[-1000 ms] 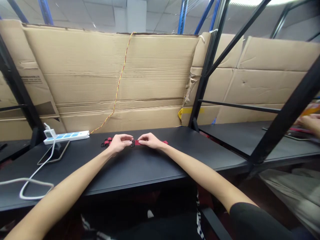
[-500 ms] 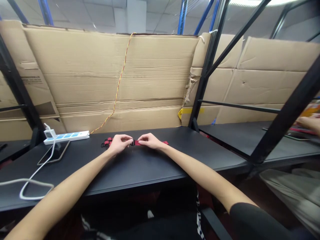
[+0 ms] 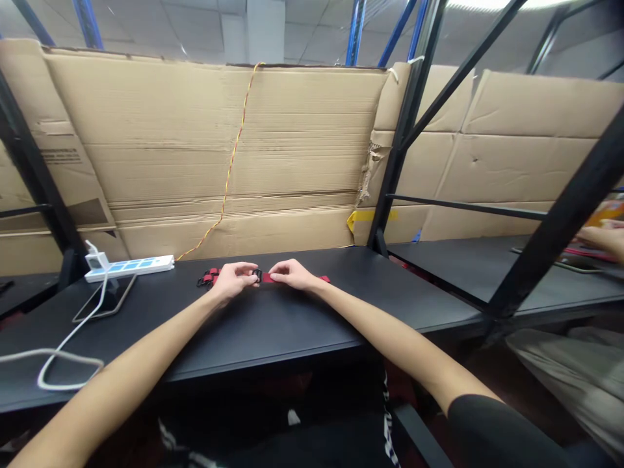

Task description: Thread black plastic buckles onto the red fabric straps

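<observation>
A red strap (image 3: pixel 269 278) with black hardware lies across the far middle of the black table (image 3: pixel 273 325). My left hand (image 3: pixel 234 278) has its fingers closed in a pinch on a small black buckle (image 3: pixel 257 275) at the strap's middle. My right hand (image 3: pixel 292 274) rests just right of it, fingers curled down on the red strap, whose end (image 3: pixel 322 279) sticks out past the hand. More red strap with black clips (image 3: pixel 207 278) shows to the left of my left hand.
A white power strip (image 3: pixel 130 266) with a white cable (image 3: pixel 63 344) and a phone (image 3: pixel 104 298) lie at the left. Cardboard sheets (image 3: pixel 234 156) wall off the back. Black frame posts (image 3: pixel 400 136) stand at right, where another person's hand (image 3: pixel 602 235) works on the neighbouring table.
The black buckle has shifted slightly up and toward my left fingers. Both hands stay in nearly the same spot.
</observation>
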`<state>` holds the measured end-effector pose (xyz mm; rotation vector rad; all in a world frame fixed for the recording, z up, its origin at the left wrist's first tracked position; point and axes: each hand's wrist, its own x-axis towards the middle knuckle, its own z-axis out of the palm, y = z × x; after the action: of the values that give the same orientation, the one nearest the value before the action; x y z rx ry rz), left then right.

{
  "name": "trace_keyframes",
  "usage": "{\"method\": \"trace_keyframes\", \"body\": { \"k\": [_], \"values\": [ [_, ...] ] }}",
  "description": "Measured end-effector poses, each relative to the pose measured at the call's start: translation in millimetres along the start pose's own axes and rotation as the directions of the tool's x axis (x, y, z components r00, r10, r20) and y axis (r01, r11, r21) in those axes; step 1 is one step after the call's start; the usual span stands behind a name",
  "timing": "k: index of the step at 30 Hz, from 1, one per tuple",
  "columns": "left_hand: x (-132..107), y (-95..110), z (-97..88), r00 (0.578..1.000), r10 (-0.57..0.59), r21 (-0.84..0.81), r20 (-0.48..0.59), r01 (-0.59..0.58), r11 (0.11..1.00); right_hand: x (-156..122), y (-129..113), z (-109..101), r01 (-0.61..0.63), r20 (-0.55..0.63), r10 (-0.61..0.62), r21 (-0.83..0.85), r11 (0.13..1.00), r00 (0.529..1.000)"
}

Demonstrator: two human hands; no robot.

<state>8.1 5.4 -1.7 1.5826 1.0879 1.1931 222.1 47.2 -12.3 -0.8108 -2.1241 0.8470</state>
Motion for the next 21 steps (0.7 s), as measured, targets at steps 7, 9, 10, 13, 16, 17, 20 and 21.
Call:
{"method": "trace_keyframes", "body": {
  "k": [7, 9, 10, 13, 16, 17, 20, 21],
  "values": [
    [-1.1, 1.1, -1.3, 1.000, -0.019, 0.053, -0.006, 0.019, 0.998, -1.3, -1.0, -0.1, 0.006, 0.018, -0.006, -0.018, 1.000, 1.000],
    [-0.9, 2.4, -3.0, 1.000, -0.009, 0.190, -0.013, 0.012, 0.982, -1.0, -0.5, -0.3, 0.011, 0.042, -0.009, -0.061, 0.998, 0.999],
    [-0.7, 2.6, -4.3, 1.000, 0.012, 0.290, -0.017, -0.006, 0.957, -0.6, 0.1, -1.2, 0.016, 0.048, -0.011, -0.103, 0.995, 0.999],
    [-0.4, 1.9, -8.8, 0.988, 0.154, 0.634, -0.012, -0.112, 0.765, 1.3, 4.9, -8.0, 0.025, -0.065, -0.051, -0.341, 0.940, 0.997],
    [-2.1, 0.6, -11.2, 0.953, 0.301, 0.810, 0.043, -0.209, 0.547, 2.7, 13.4, -18.5, -0.053, -0.225, -0.086, -0.546, 0.836, 0.971],
    [-3.3, 0.5, -10.7, 0.943, 0.323, 0.822, 0.083, -0.248, 0.513, 2.6, 16.2, -21.2, -0.076, -0.232, -0.072, -0.571, 0.818, 0.970],
    [-7.8, 1.5, -5.5, 0.898, 0.335, 0.778, 0.286, -0.421, 0.465, 0.7, 20.8, -22.8, -0.055, -0.124, -0.022, -0.589, 0.806, 0.992],
    [-9.3, 1.8, -2.9, 0.878, 0.327, 0.757, 0.349, -0.470, 0.454, -0.1, 20.6, -21.2, -0.029, -0.072, -0.017, -0.594, 0.804, 0.997]
  ]
}}
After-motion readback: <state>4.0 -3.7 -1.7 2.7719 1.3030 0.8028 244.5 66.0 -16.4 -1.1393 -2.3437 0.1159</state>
